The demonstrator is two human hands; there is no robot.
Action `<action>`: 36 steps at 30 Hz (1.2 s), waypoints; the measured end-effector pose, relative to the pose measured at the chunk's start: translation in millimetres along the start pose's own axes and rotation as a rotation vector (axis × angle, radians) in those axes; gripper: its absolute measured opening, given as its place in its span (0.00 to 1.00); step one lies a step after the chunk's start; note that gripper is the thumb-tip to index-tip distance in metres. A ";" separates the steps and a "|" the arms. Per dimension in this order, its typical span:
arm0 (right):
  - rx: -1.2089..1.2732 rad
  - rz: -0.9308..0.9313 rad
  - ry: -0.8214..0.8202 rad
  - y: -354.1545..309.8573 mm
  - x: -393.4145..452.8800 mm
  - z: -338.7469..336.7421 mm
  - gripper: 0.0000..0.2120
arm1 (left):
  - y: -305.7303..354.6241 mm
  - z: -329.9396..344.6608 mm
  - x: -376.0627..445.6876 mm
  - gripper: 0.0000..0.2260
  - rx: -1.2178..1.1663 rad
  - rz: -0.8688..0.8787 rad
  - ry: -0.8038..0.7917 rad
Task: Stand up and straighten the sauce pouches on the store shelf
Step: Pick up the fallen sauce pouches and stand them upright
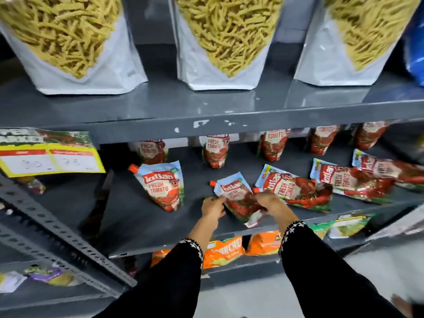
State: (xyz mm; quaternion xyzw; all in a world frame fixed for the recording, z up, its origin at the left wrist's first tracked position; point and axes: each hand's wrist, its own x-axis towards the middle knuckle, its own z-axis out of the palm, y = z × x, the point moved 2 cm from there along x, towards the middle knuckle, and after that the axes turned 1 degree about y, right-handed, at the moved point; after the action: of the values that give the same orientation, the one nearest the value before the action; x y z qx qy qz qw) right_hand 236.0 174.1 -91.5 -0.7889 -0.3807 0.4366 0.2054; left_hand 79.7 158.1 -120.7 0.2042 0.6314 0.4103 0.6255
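Left hand (212,206) and right hand (268,199) gripping tilted sauce pouch (238,198) between them, above shelf (142,216)

Black sleeves (321,271), white-embroidered cuffs (292,228)

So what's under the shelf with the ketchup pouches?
Under the sauce shelf sit orange snack packets and green ones further right. The person's sleeves and the shelf edge cover the rest, so how many cannot be seen.
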 end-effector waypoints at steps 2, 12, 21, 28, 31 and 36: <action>0.207 0.064 -0.166 4.8 5.0 -3.5 0.04 | 2.2 14.1 0.3 0.03 0.013 -0.009 -0.010; 0.424 -0.401 -0.335 -18.8 20.5 -3.6 0.15 | 47.0 14.7 -4.6 0.18 0.422 0.702 0.229; 0.241 -0.453 -0.263 -4.1 45.2 -16.2 0.24 | -9.3 17.9 -15.9 0.19 0.263 0.315 0.549; 0.022 -0.534 0.208 8.1 63.7 -105.8 0.14 | -26.4 101.6 -23.9 0.13 -0.115 -0.088 0.144; -0.200 -0.427 0.256 22.3 74.0 -146.1 0.13 | -29.2 139.5 -26.5 0.22 -0.113 -0.148 -0.013; -0.380 -0.283 0.040 41.4 90.4 -189.1 0.15 | -32.6 184.8 -24.1 0.21 -0.169 -0.159 -0.006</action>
State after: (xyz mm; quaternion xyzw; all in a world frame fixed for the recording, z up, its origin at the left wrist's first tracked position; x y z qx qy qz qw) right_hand 443.0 220.2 -65.7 -0.7605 -0.5587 0.3083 0.1199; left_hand 268.2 169.2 -108.9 0.1011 0.6070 0.4107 0.6728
